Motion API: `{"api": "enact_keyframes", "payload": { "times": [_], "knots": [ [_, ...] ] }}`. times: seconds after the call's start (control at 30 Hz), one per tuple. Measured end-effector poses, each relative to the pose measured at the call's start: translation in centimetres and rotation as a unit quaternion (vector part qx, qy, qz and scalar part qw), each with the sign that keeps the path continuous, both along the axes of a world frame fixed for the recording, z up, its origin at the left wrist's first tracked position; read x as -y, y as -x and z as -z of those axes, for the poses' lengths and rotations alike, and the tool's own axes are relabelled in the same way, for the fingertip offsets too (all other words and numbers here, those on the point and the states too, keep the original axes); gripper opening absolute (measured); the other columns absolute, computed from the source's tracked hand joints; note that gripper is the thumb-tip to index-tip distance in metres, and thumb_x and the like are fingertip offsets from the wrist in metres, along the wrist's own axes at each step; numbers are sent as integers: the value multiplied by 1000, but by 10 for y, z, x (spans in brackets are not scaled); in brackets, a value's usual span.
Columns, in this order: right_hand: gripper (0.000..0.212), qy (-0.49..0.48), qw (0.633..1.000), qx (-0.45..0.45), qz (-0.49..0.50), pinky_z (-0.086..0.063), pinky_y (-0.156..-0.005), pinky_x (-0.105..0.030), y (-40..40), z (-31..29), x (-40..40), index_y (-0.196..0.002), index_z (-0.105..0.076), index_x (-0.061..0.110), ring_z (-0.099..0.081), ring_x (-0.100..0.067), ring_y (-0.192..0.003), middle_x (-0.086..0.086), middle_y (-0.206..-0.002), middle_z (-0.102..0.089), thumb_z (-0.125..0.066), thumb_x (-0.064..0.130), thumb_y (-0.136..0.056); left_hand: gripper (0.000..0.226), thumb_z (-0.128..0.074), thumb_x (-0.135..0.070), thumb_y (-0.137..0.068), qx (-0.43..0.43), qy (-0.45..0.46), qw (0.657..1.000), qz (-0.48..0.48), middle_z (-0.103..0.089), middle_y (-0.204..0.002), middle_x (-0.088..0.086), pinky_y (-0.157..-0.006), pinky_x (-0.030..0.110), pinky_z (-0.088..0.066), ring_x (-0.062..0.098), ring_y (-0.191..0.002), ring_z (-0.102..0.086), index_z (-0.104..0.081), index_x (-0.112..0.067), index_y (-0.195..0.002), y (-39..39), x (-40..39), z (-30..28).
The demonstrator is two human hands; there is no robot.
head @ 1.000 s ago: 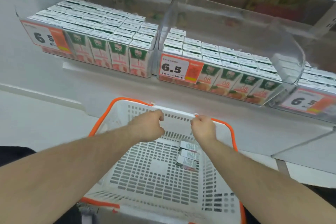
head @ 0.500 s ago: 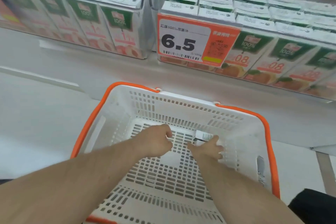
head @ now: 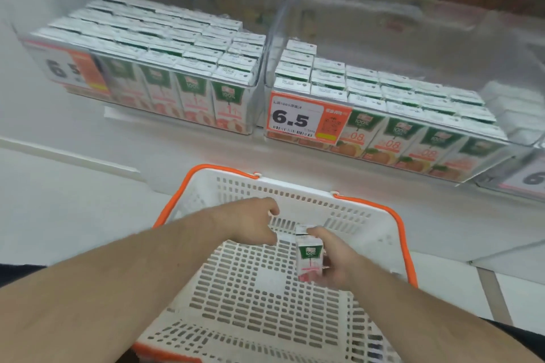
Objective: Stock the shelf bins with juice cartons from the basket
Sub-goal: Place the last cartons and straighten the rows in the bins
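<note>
Clearly the pick-up step is in hand: the right hand (head: 336,265) has a juice carton (head: 309,259) held upright over the floor of the basket (head: 380,224), thumb on the near face and the fingers (head: 320,237) curled round its far side. The carton carries a green top and a pink fruit picture. The left hand (head: 250,224) hangs just beside it, over the basket's far wall, its fingers loosely bent downward; whether they pinch anything I cannot tell, since the knuckles hide them. No other carton shows plainly in the basket, though the arms cover part of its floor.

Up on the shelf, the left bin (head: 253,109) holds cartons with the same pink picture and looks packed across its whole front row and well back. The right bin (head: 295,23) holds cartons with an orange fruit picture; behind its price tag (head: 295,118) the rows thin out toward the back, where only the leftmost column reaches.

My reading is that the carton matches the left bin, so the next move calls for lifting it clear of the basket rim, carrying it up and left, and finding a gap there. With the visible rows so tight, that gap may lie at the rear, and the carton would need to go in upright, label forward.
</note>
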State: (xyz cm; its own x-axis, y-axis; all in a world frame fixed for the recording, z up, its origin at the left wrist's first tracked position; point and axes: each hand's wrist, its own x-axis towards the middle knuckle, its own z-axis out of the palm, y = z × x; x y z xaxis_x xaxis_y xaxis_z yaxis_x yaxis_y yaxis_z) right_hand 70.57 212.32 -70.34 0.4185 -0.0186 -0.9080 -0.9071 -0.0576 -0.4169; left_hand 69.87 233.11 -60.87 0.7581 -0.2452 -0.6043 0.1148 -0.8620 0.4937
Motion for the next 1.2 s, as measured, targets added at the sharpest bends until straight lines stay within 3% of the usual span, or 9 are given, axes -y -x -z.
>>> {"api": "enact_keyframes", "payload": {
  "times": [0.1,0.3,0.43,0.57,0.67,0.8,0.93,1.03,1.2],
  "knots": [
    [53,-108,994,8,-16,-50,-51,-27,-1,-53,-18,-103,-69,9,-65,-32,-86,-17,-102,-67,-74,47,-67,77,-75,-34,-81,37,35,999,-4,-44,-139,-4,-91,28,-47,15,-113,-53,-32,-26,-145,2,-19,-38],
    [45,-262,957,23,-119,-47,-72,-21,8,-142,-44,-94,-76,10,-69,-26,-77,-15,-96,-72,-68,44,-66,112,-88,-45,-57,38,194,980,-20,-47,-141,-14,-107,30,-40,4,-129,-44,-27,-28,-150,19,-44,-75],
    [46,-272,935,54,-221,-38,-38,-16,19,-182,-53,-89,-76,13,-65,-24,-55,-16,-84,-70,-58,51,-69,64,-81,-5,-74,-35,398,916,23,-69,-107,0,-76,25,-53,12,-96,-65,-47,-1,-127,30,-36,-93],
    [62,-287,921,91,-247,-44,-53,-23,18,-201,-51,-112,-74,20,-67,-22,-71,-14,-104,-70,-75,52,-59,57,-84,-2,-66,-20,493,870,-20,-69,-110,16,-84,40,-54,26,-99,-65,-62,-11,-118,31,-44,-106],
    [68,-266,934,148,-187,-48,-45,-22,19,-217,-56,-115,-69,10,-62,-29,-73,-21,-112,-62,-73,46,-58,60,-66,11,-57,-4,507,845,-168,-72,-102,14,-87,48,-52,25,-90,-69,-60,-4,-115,26,-65,-112],
    [47,-232,928,279,-89,-50,-45,-27,19,-237,-69,-90,-66,8,-60,-35,-77,-21,-92,-65,-70,45,-61,56,-65,14,-59,126,400,904,-83,-67,-112,8,-56,28,-51,15,-84,-68,-69,-15,-107,32,-86,-130],
    [54,-204,903,371,-69,-53,-70,-39,14,-249,-85,-101,-70,10,-65,-29,-76,-18,-93,-71,-68,52,-67,50,-70,6,-71,264,301,914,62,-38,-144,-19,-95,17,-44,-8,-137,-29,-70,-27,-109,41,-84,-135],
    [61,-193,893,401,-68,-55,-75,-41,13,-257,-101,-105,-73,7,-66,-29,-84,-22,-104,-71,-68,54,-66,59,-68,2,-69,310,300,899,68,-21,-153,-13,-110,30,-37,-1,-140,-28,-67,-32,-117,44,-77,-134],
    [63,-180,886,402,-144,-57,-78,-43,16,-271,-121,-111,-71,10,-69,-27,-90,-15,-105,-73,-53,62,-79,55,-60,-5,-68,378,308,873,24,-36,-139,-6,-109,23,-35,5,-134,-40,-68,-24,-118,48,-81,-135]
  ]
}}
